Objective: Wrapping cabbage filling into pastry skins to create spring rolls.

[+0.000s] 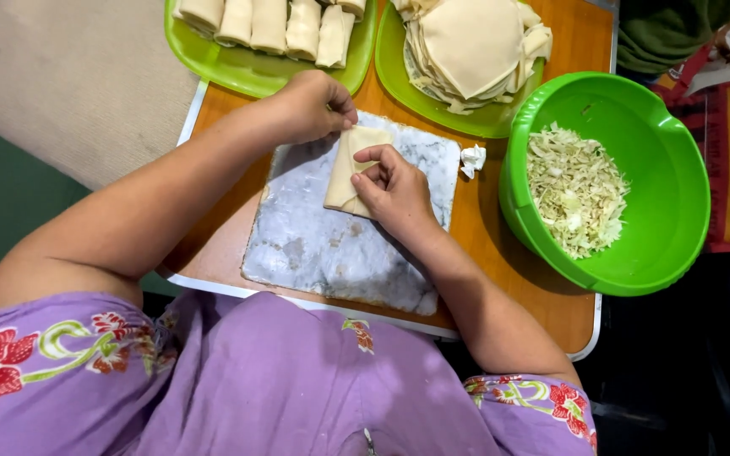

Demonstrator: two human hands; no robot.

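— Where does the roll lie?
— The folded wrapper (350, 169) rests on the marble slab (331, 245), long axis running away from the person, tilted slightly right.
— And the hands?
— The left hand (314, 105) pinches its far corner; the right hand (394, 190) presses its near half, fingers curled.

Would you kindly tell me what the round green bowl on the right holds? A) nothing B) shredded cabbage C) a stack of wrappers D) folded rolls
B: the green bowl holds pale shredded cabbage, while the folded rolls and the stack of wrappers lie on green plates at the top.
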